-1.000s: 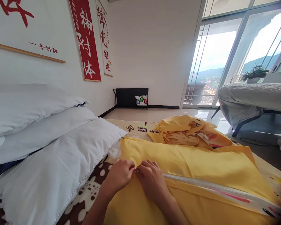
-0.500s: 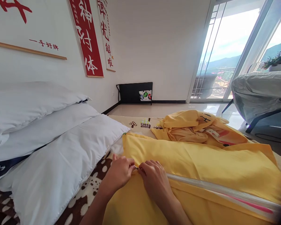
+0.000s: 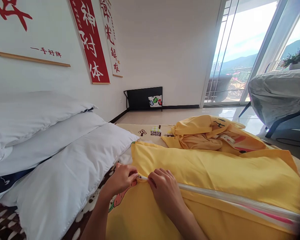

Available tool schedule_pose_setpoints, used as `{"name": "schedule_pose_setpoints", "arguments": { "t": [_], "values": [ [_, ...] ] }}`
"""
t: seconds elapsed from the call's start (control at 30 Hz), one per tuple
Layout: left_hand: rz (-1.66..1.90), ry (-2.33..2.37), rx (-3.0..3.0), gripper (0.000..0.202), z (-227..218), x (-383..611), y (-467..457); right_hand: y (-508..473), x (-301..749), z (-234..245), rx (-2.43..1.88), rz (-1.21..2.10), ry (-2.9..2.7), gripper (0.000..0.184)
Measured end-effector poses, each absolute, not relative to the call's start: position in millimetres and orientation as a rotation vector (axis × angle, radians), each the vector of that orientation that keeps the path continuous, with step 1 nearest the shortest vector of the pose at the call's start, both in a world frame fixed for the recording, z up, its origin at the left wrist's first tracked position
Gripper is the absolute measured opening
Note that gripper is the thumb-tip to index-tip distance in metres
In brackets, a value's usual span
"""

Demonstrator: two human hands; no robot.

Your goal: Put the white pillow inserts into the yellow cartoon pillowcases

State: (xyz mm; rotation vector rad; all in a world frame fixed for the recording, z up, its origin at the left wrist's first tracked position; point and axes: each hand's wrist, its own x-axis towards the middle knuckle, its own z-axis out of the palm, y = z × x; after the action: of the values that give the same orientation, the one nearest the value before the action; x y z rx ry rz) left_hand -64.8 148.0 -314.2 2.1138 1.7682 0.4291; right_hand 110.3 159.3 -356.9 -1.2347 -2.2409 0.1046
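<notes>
A yellow pillowcase (image 3: 215, 173), stuffed full, lies across the bed in front of me. A white zipper (image 3: 230, 199) runs along its near edge toward the right. My left hand (image 3: 121, 180) pinches the fabric at the zipper's left end. My right hand (image 3: 163, 190) rests on the case just right of it, fingers curled at the zipper end; the slider itself is hidden between my fingers. A second yellow cover (image 3: 210, 135) lies crumpled behind the pillowcase.
Three bare white pillows (image 3: 60, 166) are stacked to the left against the wall. A brown patterned blanket (image 3: 87, 213) covers the bed. A covered chair (image 3: 277, 95) stands at the right by the glass doors (image 3: 240, 53). A black rack (image 3: 143, 98) stands by the far wall.
My left hand has shifted slightly left, pulling the corner of the case so a printed carrot motif shows under it. The view has tilted a little.
</notes>
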Motion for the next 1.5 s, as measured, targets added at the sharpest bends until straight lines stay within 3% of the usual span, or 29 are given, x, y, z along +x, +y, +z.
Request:
{"name": "schedule_pose_setpoints", "arguments": {
  "t": [0.8, 1.13, 1.5],
  "values": [
    [0.331, 1.929, 2.157, 0.026, -322, -57, 156, 159, 112, -354, -1.187, 0.191, -2.252, 0.018],
    [0.333, 1.709, 2.068, 0.022, -326, -62, 162, 160, 113, -356, -1.181, 0.255, -2.226, 0.017],
    [0.232, 1.909, 2.029, 0.021, -325, -72, 161, 159, 112, -354, -1.244, 0.246, -2.322, 0.020]
  ]
}}
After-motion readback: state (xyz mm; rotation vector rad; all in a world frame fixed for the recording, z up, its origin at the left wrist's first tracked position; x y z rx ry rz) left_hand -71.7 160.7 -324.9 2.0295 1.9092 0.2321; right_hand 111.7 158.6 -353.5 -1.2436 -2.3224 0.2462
